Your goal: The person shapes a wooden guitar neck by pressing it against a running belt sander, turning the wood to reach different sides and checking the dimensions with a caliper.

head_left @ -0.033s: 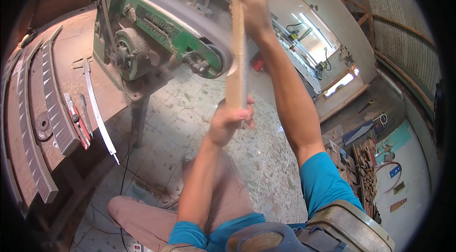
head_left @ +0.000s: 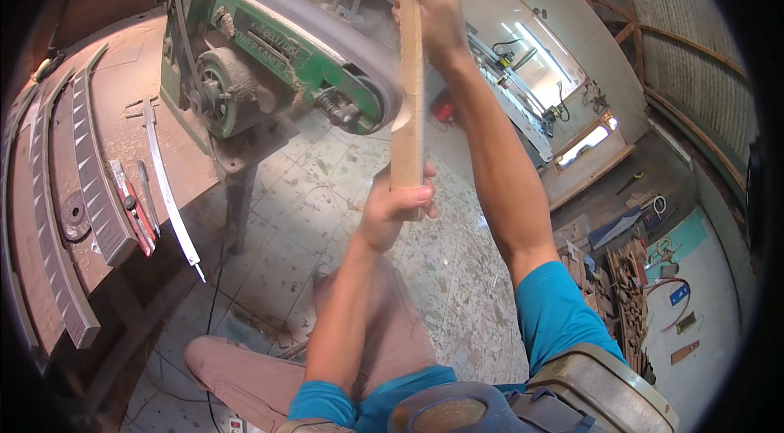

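A long pale wooden blank (head_left: 407,151) stands lengthwise in front of me, with a scooped curve on its left edge. My left hand (head_left: 395,204) is wrapped round its near end, thumb across the face. My right hand (head_left: 434,13) grips it farther up, and its far end runs out of the picture. Left of the wood is a green belt sander (head_left: 269,57). The wood's edge is at the rounded front end of the dark sanding belt (head_left: 371,66); whether they touch, I cannot tell.
On the dusty bench (head_left: 122,119) at left lie several dark fretboard-like strips (head_left: 94,164) with pale triangles, a metal caliper (head_left: 167,188), a red-handled cutter (head_left: 135,208) and a round disc (head_left: 75,217). Wood offcuts (head_left: 629,286) are stacked at right. A cable (head_left: 214,302) crosses the tiled floor.
The wooden blank has turned slightly in my hands and shifted a touch to the right near its lower end. Both hands keep their grip.
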Demonstrator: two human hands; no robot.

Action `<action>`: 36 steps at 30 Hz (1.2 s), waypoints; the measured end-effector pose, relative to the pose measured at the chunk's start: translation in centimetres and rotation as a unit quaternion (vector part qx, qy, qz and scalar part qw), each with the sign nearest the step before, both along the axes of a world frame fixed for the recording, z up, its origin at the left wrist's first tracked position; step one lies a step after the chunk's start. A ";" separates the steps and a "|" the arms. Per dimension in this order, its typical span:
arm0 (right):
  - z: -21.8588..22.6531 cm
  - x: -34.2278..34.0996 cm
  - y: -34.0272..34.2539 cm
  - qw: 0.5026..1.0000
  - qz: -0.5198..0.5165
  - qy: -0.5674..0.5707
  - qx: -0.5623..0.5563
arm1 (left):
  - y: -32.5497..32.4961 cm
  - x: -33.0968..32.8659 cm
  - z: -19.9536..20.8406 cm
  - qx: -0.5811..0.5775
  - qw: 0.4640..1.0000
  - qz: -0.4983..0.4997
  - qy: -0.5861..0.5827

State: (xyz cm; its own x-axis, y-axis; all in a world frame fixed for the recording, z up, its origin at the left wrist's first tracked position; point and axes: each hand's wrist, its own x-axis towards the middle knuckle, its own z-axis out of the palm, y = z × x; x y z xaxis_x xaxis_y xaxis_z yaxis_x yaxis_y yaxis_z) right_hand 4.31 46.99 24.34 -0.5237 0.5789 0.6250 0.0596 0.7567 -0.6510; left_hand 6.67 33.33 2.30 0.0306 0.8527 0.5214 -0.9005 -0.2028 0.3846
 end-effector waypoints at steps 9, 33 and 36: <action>-0.1 -0.3 -0.5 0.945 0.304 0.077 -0.088 | -1.7 -0.1 1.7 -0.056 0.957 0.266 0.104; -0.1 0.1 -0.3 0.976 0.211 0.038 -0.049 | -0.4 -0.2 1.0 -0.028 0.974 0.208 0.080; -0.1 0.2 -0.1 0.977 0.198 0.038 -0.068 | -0.6 -0.4 1.2 -0.038 0.978 0.185 0.091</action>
State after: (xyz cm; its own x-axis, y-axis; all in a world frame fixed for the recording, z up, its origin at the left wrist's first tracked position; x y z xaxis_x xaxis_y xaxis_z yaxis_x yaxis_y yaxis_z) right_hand 4.52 46.85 24.27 -0.6789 0.4196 0.6025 -0.2732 0.6173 -0.7378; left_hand 6.23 32.77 3.48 -0.2022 0.8592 0.4700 -0.6863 -0.4667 0.5579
